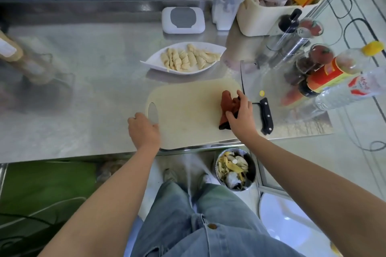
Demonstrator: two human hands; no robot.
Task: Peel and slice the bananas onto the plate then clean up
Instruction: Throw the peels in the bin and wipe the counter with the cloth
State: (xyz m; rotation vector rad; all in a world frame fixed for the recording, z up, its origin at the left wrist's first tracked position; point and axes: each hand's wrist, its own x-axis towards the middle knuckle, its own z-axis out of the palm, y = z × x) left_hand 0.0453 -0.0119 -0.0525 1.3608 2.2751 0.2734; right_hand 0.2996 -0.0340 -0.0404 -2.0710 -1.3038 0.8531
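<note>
A cream cutting board (188, 108) lies at the steel counter's front edge. My right hand (241, 113) grips a reddish-brown cloth (226, 103) on the board's right side. At the board's left end, beside its oval handle hole, my left hand (144, 129) holds the board. Behind the board a white leaf-shaped plate (217, 50) carries several banana slices (188, 58). Right of the board lies a cleaver (259, 89) with a black handle, flat on the counter. A bin (235, 169) below the counter edge holds banana peels.
Sauce bottles (325, 77), jars and a metal shaker crowd the right side of the counter. A white wipes box (183, 20) and storage containers stand at the back. A blurred object stands on the far left. My legs and shoes are below the counter edge.
</note>
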